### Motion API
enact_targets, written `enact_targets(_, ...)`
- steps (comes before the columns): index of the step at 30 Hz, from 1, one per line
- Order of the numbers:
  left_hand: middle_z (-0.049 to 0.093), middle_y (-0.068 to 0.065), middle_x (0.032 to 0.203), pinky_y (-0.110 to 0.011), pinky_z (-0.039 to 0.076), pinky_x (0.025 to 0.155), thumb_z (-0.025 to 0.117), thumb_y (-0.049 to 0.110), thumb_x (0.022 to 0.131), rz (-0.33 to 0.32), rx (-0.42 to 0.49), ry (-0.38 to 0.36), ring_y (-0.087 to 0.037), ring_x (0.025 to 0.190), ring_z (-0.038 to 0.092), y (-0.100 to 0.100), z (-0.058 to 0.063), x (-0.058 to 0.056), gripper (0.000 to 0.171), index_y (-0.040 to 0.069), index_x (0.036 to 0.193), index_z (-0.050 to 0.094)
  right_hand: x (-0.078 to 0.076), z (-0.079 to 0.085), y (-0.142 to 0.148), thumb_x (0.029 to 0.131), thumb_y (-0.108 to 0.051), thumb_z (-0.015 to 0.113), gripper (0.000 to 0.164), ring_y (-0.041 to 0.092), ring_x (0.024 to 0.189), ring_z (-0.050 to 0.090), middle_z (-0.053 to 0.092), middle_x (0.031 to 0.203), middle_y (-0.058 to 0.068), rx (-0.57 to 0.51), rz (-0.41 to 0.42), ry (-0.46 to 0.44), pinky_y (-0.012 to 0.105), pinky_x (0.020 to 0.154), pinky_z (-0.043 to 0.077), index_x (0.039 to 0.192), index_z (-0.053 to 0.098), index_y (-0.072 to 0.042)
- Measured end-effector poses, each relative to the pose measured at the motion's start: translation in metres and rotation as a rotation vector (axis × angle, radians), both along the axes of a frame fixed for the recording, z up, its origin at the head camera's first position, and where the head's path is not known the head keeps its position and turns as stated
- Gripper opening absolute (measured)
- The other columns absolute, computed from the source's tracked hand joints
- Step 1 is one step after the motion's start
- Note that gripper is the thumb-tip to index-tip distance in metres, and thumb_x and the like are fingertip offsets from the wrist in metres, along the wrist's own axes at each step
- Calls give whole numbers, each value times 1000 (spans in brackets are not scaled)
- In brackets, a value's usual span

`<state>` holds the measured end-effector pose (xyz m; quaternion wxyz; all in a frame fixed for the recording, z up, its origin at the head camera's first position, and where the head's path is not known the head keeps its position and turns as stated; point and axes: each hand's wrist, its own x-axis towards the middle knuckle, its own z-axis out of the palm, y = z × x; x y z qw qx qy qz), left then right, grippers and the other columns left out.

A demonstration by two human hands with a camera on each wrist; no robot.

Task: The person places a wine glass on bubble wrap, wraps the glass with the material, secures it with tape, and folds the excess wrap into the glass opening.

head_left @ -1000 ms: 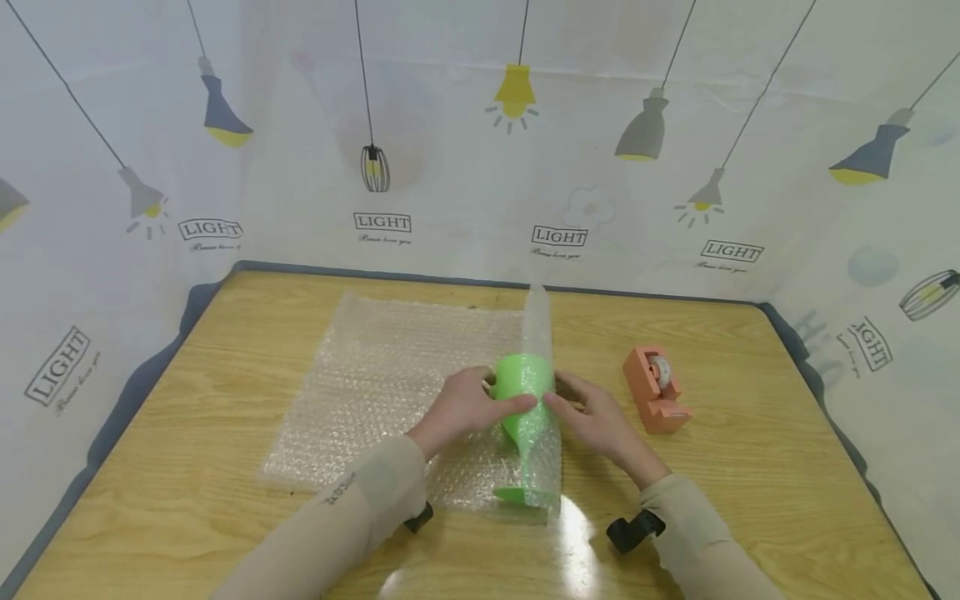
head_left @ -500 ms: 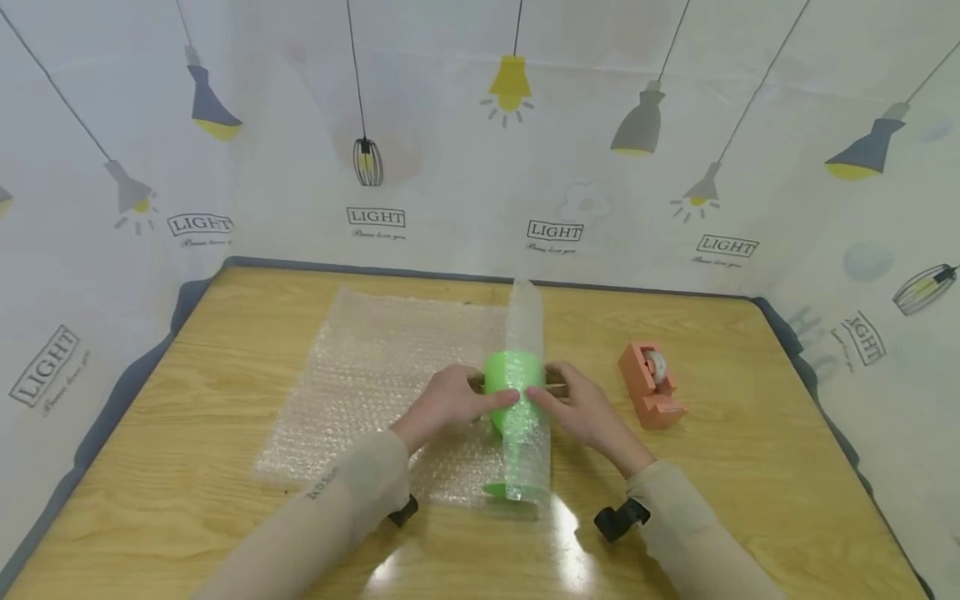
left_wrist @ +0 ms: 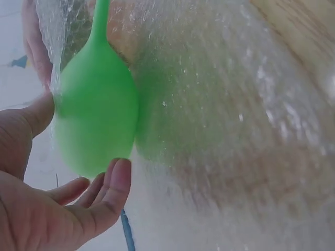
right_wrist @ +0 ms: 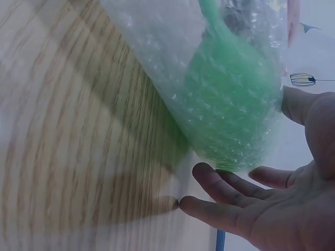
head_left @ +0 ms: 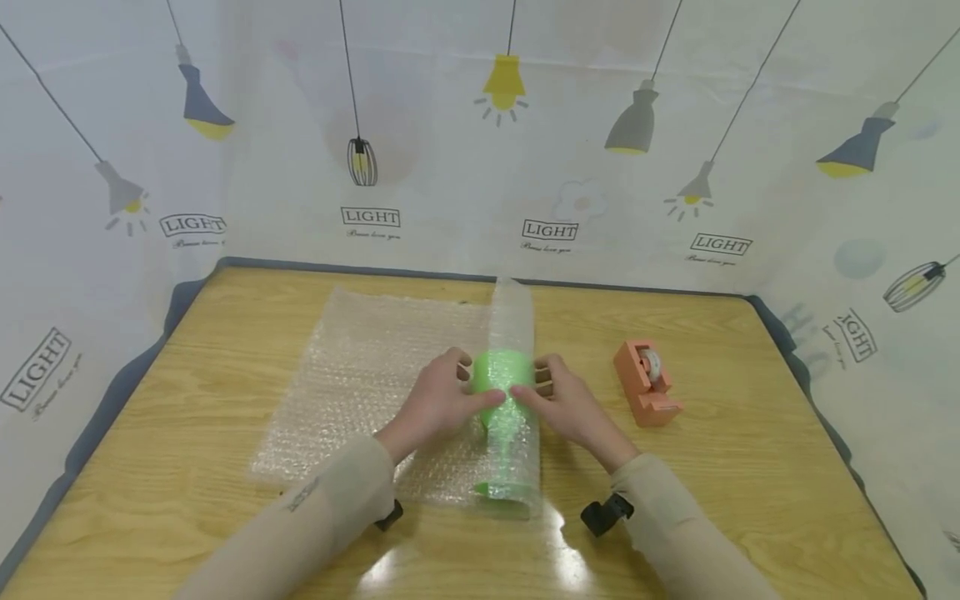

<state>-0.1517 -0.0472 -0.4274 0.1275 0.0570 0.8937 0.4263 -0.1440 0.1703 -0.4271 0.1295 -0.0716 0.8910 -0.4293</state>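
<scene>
A green plastic goblet [left_wrist: 97,104] lies on its side on a sheet of bubble wrap [head_left: 375,367], its foot toward the person. One edge of the wrap is turned over the goblet, which shows through it in the head view. My left hand [head_left: 442,396] holds the bowl from the left, thumb on top and fingers along the side. From the right, my right hand [head_left: 570,404] grips the bowl through the wrap, its thumb close to the left thumb. In the right wrist view, bubble wrap covers that side of the bowl, with the fingers [right_wrist: 225,188] beneath its rim.
An orange tape dispenser [head_left: 645,383] with a roll of clear tape stands to the right of the hands. The wooden table [head_left: 712,500] ends at a printed curtain [head_left: 450,167] at the back and sides. The rest of the wrap lies flat to the left.
Both hands have rolled the goblet slightly to the left. The turned-over wrap has moved along and now covers more of the bowl and foot. The tape dispenser stays in place.
</scene>
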Motion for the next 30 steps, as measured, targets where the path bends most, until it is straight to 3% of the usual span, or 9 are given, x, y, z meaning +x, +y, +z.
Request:
enact_targets(4, 53, -12, 137, -40, 59, 88, 82, 39, 89, -38, 15, 132, -28, 112, 61, -2, 5, 6, 71, 9, 145, 50, -2, -2, -6, 101, -41, 66, 63, 43, 122, 62, 55, 140, 28, -14, -3, 15, 52, 97, 57, 143, 43, 1)
enact_targets(8, 49, -11, 142, -40, 57, 96, 79, 29, 93, -114, -66, 290, -27, 120, 58, -3, 10, 10, 63, 11, 147, 53, -3, 0, -12, 101, -37, 68, 59, 43, 119, 63, 56, 137, 28, -23, -11, 29, 50, 94, 59, 139, 45, 1)
enact_targets(12, 52, -12, 139, -42, 54, 101, 78, 26, 94, -163, -137, 381, -28, 124, 55, -5, 12, 12, 55, 9, 143, 60, -3, 3, -18, 100, -36, 69, 58, 42, 116, 64, 56, 135, 28, -15, -22, 40, 49, 91, 60, 137, 45, 2)
enact_targets(19, 57, -11, 134, -44, 53, 103, 77, 26, 95, -189, -164, 417, -28, 121, 58, -9, 14, 13, 49, 7, 138, 64, -4, 5, -20, 100, -35, 70, 58, 42, 115, 64, 55, 136, 29, -10, -17, 46, 49, 90, 60, 136, 46, 2)
enact_targets(24, 59, -10, 133, -45, 53, 103, 77, 26, 95, -190, -167, 382, -28, 120, 59, -13, 13, 12, 48, 8, 137, 64, -5, 5, -15, 105, -30, 62, 46, 43, 117, 64, 57, 137, 29, -23, -5, 46, 50, 91, 60, 138, 48, 0)
enact_targets(30, 59, -13, 134, -47, 52, 104, 78, 27, 93, -166, -181, 368, -31, 123, 58, -17, 12, 12, 48, 8, 136, 66, -6, 2, -7, 106, -21, 59, 38, 40, 115, 65, 59, 136, 26, -91, -3, 35, 43, 86, 61, 139, 53, -3)
